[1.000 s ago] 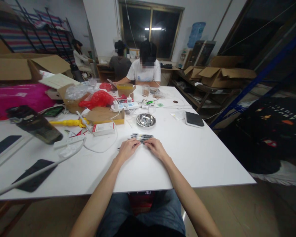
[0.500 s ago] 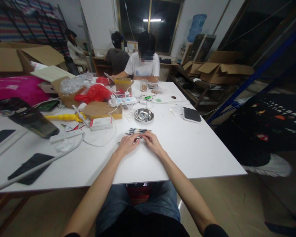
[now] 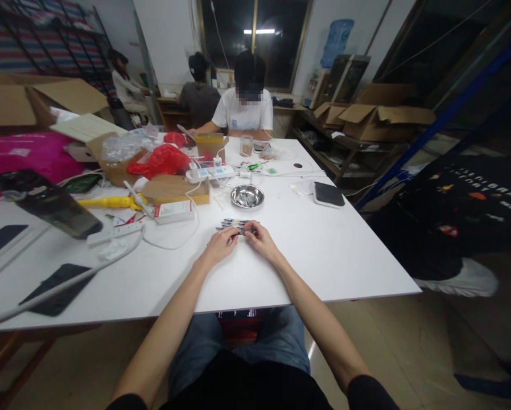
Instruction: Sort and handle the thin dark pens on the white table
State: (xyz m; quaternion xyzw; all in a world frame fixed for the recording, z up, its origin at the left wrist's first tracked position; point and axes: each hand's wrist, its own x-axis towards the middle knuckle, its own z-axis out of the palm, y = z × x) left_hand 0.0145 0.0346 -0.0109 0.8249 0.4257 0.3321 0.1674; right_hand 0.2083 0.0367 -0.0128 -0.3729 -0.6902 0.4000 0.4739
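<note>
Near the middle of the white table, my left hand is closed round a thin dark pen-like piece. My right hand pinches a small dark part beside the left fingertips; its details are too small to tell. Just beyond my hands several dark pens lie side by side, partly hidden by the fingers. A round steel dish farther back holds small dark and silvery pieces.
On the left are a dark bottle, a white power strip, a cable and a white box. A dark-topped device lies right. A person sits across the table; another stands at the right.
My left hand has turned slightly, and the piece's dark end beyond it shows less. My hands remain close together. The whole view has shifted slightly.
</note>
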